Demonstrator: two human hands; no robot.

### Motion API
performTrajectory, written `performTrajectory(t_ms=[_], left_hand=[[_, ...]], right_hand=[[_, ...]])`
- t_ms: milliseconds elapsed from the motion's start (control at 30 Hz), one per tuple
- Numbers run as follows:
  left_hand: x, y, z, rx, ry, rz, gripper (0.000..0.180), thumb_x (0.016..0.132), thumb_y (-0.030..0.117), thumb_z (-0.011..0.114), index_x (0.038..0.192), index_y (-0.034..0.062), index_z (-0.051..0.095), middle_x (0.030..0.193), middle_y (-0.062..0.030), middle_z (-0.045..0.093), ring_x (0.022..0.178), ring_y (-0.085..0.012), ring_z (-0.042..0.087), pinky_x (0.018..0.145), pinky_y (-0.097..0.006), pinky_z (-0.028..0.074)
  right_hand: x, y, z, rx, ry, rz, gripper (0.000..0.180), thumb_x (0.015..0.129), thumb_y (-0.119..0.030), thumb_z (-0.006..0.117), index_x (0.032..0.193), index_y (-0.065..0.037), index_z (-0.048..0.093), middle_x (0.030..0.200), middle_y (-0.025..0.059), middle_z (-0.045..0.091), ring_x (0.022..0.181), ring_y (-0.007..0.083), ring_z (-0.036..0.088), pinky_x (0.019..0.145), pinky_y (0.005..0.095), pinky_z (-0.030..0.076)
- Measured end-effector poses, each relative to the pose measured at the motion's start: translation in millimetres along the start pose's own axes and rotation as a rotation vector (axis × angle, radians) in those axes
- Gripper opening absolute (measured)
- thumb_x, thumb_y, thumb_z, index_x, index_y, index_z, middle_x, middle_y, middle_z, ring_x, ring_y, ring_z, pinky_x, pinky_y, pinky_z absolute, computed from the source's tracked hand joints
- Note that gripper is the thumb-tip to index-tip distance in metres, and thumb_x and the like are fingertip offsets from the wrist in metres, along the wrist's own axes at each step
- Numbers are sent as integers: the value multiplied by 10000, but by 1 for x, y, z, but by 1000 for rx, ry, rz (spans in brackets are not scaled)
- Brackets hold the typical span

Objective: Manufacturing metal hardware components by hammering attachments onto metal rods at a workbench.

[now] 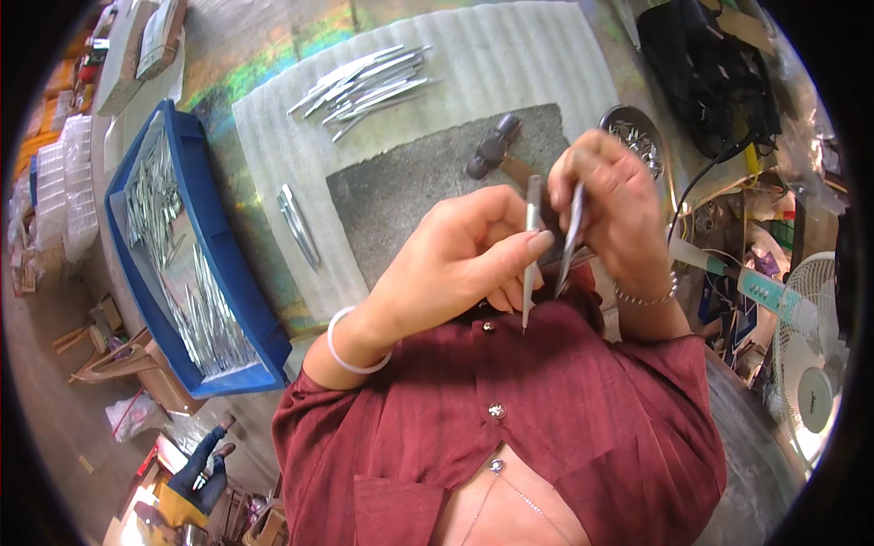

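Two hands (537, 246) pinch tweezers (530, 246) (held upright)

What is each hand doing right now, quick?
Left hand: closed, pinching a slim pointed silver metal piece between thumb and fingers.
Right hand: closed around a second thin silver metal blade.
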State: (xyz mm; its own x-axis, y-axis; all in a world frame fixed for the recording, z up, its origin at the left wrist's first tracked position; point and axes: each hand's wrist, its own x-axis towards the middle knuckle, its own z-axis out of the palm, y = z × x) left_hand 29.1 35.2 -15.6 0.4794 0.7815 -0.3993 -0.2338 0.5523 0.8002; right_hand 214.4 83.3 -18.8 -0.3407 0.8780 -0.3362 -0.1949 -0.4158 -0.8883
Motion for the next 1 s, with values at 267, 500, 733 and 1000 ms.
performTrajectory(t_ms=[267, 500, 733, 1000], left_hand=[[-18, -5, 1, -357, 306, 376, 120, 912, 36, 546, 1020, -6, 517, 845, -97, 632, 691, -160, 660, 609, -226, 548], [-6, -19, -6, -634, 303, 496, 114, 916, 39, 535, 1025, 26, 505, 959, -147, 636, 860, -225, 662, 721, -314, 579], [0, -22, -3, -774, 218, 444, 79, 912, 30, 538, 980, 30, 498, 993, -178, 631, 870, -233, 663, 730, -328, 580], [-14, -27, 1, -215, 118, 326, 119, 851, -7, 634, 881, -1, 519, 852, -84, 640, 760, -90, 603, 653, -212, 490]], right_hand=[[128, -36, -86, -897, 6, -218, 192, 892, -207, 547, 908, -17, 567, 652, 37, 596, 518, 65, 515, 490, 217, 402], [107, -29, -59, -1308, 98, -563, 277, 832, -173, 586, 1071, -35, 566, 893, 104, 627, 723, 147, 594, 657, 278, 466], [-9, -7, 4, -138, -329, -67, 361, 827, 22, 630, 1177, -11, 545, 942, 6, 600, 782, 48, 541, 700, 191, 443], [-18, 5, 6, -8, -353, -125, 131, 857, -25, 638, 980, 14, 613, 829, 26, 590, 674, 30, 530, 555, 165, 408]])
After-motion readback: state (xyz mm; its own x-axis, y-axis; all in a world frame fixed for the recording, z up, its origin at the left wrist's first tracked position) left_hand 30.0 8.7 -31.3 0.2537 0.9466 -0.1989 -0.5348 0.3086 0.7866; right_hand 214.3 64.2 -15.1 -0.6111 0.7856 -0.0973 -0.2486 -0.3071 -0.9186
